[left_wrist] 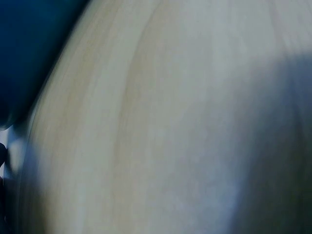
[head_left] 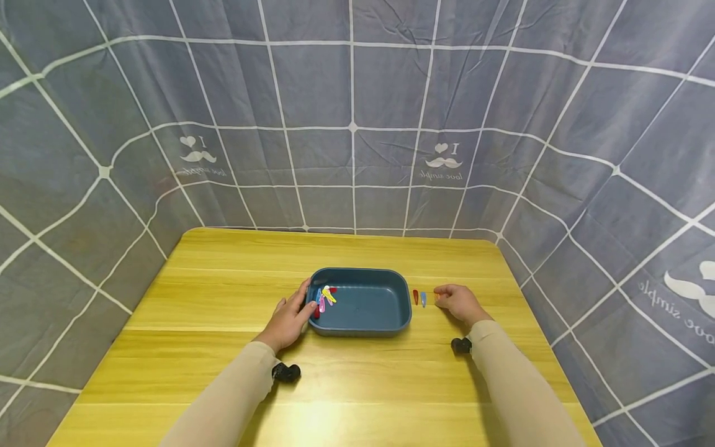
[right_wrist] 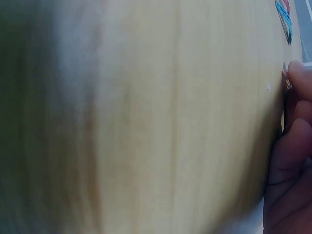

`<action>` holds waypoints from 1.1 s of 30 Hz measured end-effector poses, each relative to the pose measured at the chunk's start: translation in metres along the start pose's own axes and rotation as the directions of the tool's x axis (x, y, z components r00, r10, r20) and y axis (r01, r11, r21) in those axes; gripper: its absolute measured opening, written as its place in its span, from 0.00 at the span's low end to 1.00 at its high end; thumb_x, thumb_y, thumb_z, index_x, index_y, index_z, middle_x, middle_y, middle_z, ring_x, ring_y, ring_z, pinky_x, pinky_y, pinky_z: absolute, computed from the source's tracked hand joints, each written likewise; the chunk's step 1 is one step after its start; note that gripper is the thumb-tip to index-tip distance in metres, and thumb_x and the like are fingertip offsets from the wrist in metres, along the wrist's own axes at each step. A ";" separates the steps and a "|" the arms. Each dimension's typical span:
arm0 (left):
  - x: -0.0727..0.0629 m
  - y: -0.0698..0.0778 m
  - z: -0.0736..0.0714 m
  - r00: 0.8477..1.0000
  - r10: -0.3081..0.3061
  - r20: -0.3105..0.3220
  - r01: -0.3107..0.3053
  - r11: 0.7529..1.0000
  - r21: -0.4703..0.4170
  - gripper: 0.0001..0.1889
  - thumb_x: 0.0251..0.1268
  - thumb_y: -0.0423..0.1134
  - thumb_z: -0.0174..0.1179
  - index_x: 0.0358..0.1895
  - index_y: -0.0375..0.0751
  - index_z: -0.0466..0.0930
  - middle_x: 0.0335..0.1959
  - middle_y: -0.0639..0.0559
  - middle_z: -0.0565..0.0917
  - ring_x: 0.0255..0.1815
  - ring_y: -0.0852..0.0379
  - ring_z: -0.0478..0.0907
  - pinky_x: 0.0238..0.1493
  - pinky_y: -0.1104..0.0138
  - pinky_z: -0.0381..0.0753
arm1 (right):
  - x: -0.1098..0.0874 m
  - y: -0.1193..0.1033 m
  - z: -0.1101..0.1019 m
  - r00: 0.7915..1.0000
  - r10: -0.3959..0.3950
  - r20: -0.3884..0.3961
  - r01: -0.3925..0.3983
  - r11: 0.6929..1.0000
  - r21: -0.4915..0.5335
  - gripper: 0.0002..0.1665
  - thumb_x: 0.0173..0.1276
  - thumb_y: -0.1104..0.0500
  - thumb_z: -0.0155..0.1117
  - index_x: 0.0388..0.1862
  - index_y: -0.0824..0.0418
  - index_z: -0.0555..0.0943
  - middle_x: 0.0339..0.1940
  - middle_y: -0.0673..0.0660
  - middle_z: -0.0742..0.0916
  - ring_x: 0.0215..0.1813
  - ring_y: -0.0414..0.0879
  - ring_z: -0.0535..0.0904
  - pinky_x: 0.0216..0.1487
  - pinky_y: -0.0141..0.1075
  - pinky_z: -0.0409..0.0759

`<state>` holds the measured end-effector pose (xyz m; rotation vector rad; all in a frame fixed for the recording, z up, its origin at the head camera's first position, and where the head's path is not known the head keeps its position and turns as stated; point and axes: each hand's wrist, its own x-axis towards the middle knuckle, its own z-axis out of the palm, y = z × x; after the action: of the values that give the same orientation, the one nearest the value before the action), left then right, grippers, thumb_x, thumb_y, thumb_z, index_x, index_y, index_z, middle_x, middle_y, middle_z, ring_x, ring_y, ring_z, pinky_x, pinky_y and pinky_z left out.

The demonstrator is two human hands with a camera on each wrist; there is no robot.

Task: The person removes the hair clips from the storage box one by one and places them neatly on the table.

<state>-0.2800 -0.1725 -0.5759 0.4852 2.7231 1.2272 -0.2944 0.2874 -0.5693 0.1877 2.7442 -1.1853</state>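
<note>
Right hand (head_left: 460, 305) pinches a slim orange hair clip (head_left: 437, 297); leftward lies a dark-teal rectangular plastic tray (head_left: 363, 331), long axis along the tabletop's (head_left: 357, 253) far edge, left hand (head_left: 286, 321) gripping its left end.

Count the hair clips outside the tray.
3: a red clip just right of the tray, a blue clip beside it, and an orange clip at the right hand, which may hide more.

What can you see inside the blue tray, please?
Several colourful hair clips lie at the left end of the blue tray. They overlap, hiding what is beneath; the left hand covers part of the rim.
</note>
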 end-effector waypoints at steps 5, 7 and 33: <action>-0.001 0.002 0.000 1.000 -0.004 0.008 0.004 1.000 0.000 0.35 0.88 0.53 0.42 0.89 0.54 0.40 0.87 0.42 0.54 0.86 0.36 0.54 0.84 0.36 0.33 | -0.003 -0.001 0.002 1.000 -0.003 -0.007 0.003 1.000 0.012 0.23 0.73 0.62 0.68 0.65 0.68 0.83 0.50 0.62 0.89 0.50 0.52 0.82 0.55 0.44 0.81; -0.001 0.002 -0.001 1.000 -0.007 0.012 0.007 1.000 -0.005 0.35 0.88 0.53 0.42 0.89 0.55 0.40 0.87 0.43 0.54 0.87 0.37 0.53 0.85 0.36 0.33 | -0.004 -0.001 0.002 1.000 -0.005 -0.008 0.005 1.000 0.015 0.24 0.74 0.62 0.68 0.66 0.69 0.82 0.51 0.64 0.89 0.52 0.53 0.83 0.57 0.47 0.81; 0.002 -0.002 0.001 1.000 -0.012 0.014 0.012 1.000 -0.002 0.36 0.88 0.55 0.42 0.89 0.57 0.39 0.87 0.43 0.55 0.87 0.37 0.54 0.85 0.37 0.33 | -0.006 -0.003 0.000 0.999 -0.011 0.038 0.011 1.000 0.003 0.26 0.77 0.60 0.66 0.71 0.67 0.80 0.65 0.67 0.86 0.67 0.61 0.81 0.70 0.55 0.77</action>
<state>-0.2818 -0.1725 -0.5777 0.4744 2.7086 1.2195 -0.2889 0.2852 -0.5656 0.1490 2.7147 -1.1834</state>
